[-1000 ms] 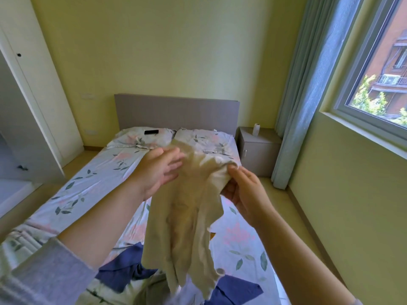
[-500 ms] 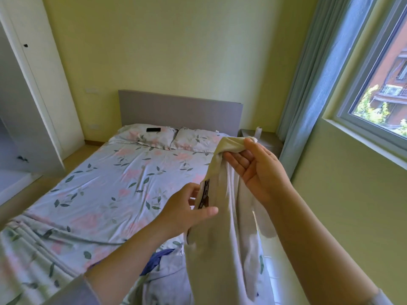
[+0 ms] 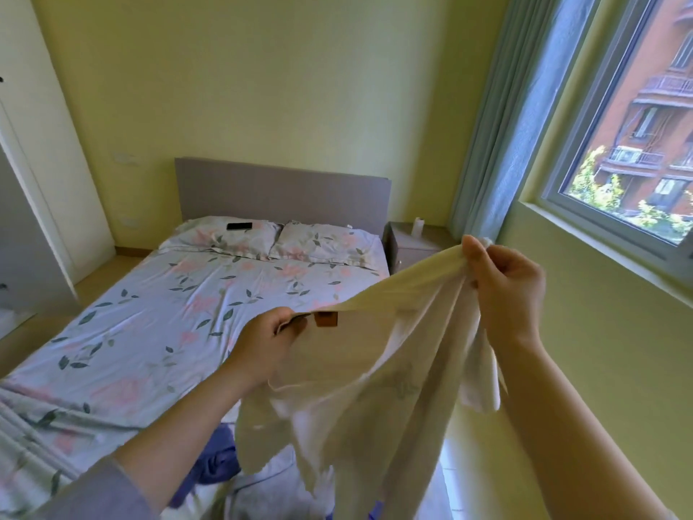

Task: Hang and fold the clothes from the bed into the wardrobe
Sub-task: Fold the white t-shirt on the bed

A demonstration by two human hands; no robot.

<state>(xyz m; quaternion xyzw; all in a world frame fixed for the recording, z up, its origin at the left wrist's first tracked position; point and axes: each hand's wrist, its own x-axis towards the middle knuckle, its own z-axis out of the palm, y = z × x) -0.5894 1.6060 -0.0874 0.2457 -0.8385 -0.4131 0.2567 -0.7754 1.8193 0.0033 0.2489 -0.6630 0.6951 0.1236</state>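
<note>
2 hands hold the thin cream cotton garment (image 3: 378, 373) up over the foot of the floral-sheeted bed (image 3: 150, 332). My left hand (image 3: 268, 345) pinches its top edge beside the small brown label (image 3: 326, 319), and my right hand (image 3: 506, 290) clenches a bunched corner higher up. I keep them apart to pull that edge taut, probably to find the garment's shape before folding. Crumpled blue clothes (image 3: 219, 459) lie below.

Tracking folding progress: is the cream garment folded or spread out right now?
Spread, not folded. The cream garment hangs loose from its top edge, pulled taut between the left hand and right hand, which pinch it.
</note>
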